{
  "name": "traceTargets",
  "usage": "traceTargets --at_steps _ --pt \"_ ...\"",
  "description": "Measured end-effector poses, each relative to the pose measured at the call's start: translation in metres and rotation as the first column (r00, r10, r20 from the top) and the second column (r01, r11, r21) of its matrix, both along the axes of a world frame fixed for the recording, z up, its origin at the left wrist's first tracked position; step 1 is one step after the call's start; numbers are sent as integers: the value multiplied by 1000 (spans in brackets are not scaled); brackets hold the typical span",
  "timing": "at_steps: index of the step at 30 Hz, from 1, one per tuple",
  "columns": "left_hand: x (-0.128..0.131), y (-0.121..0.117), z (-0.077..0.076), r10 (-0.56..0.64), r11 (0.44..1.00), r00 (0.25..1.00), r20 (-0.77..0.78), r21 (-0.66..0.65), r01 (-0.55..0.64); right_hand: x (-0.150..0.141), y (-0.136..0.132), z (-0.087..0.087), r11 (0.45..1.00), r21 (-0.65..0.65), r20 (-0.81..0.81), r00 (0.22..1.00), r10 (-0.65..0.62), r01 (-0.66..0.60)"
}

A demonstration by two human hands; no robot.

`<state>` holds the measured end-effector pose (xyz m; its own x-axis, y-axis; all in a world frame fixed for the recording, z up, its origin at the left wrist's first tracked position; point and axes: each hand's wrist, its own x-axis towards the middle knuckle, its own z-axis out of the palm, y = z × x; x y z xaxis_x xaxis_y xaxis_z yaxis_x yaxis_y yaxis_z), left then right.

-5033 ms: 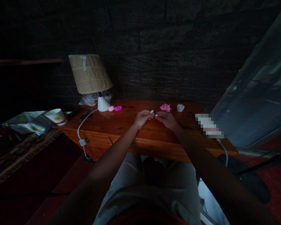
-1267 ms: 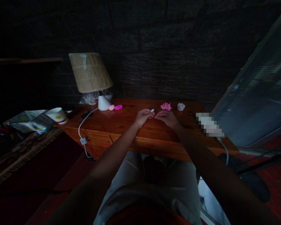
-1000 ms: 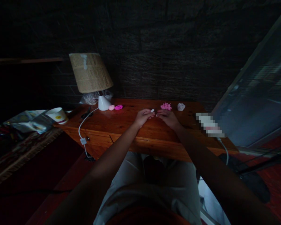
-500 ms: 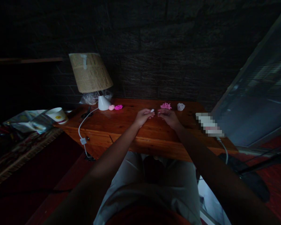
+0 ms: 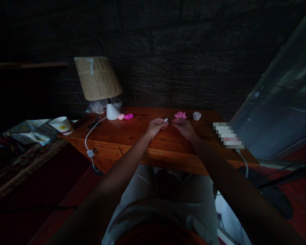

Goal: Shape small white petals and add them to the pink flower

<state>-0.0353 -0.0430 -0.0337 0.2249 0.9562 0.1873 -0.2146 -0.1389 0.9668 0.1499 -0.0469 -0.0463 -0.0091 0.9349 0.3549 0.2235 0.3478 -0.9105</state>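
My left hand is closed in a pinch above the wooden desk, with a small white piece showing at its fingertips. Its material is too small to make out. Facing it, a short gap away, my right hand has thumb and fingers pressed together; whatever may be between them is hidden. Just behind the right hand lies a ruffled pink clump. Farther right sits a crumpled greyish-white lump.
At the left stands a lamp with a paper-like shade, its white cord hanging over the desk's front. Pale pink and magenta lumps lie by its base. A paper cup is at the left edge, a blurred-out white object at right.
Both hands have stayed almost in place. The small white bit seen at my right fingertips before no longer shows clearly. The view has shifted very slightly.
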Motion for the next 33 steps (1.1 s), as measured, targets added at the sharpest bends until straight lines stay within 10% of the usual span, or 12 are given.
traceTargets --at_steps 33 --pt "0 -3 3 -4 1000 1000 11 1 4 -4 -6 4 997 -28 6 997 76 -76"
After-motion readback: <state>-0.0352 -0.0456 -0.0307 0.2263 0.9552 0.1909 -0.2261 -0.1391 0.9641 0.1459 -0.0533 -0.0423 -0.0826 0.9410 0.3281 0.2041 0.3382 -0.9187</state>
